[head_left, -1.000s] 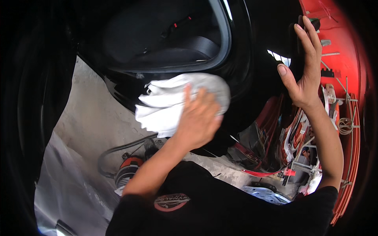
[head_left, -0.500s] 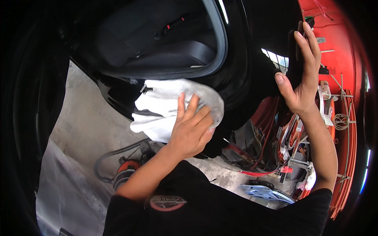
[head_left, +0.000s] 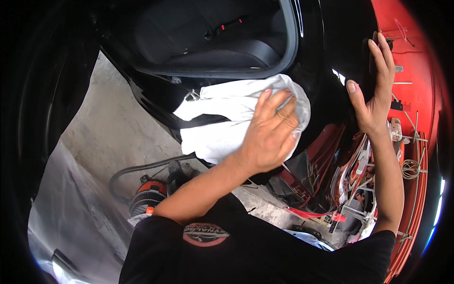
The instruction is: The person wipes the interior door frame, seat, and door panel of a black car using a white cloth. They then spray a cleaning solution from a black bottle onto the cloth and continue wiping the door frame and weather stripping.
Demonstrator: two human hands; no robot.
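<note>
A white cloth (head_left: 222, 135) lies spread against the glossy black car body (head_left: 312, 57), just below the rear door opening. My left hand (head_left: 272, 130) presses on its right part with bent fingers, bunching the cloth around the fingertips. The cloth's left end splits into two loose flaps, with black bodywork showing between them. Farther right, my right hand (head_left: 376, 87) is open, fingers stretched upward and thumb apart, resting against the car's side with no object in it.
Inside the door opening is a dark car seat (head_left: 222, 54). An orange and black vacuum-like machine (head_left: 150, 191) with a hose stands on the concrete floor (head_left: 106, 118). Translucent plastic sheeting (head_left: 75, 213) hangs at lower left. Red racking (head_left: 416, 203) with tubes and parts stands at right.
My left hand has slid the cloth a little to the right over the bodywork, and its flaps trail out longer. The whole view has shifted slightly. My right hand stays against the car.
</note>
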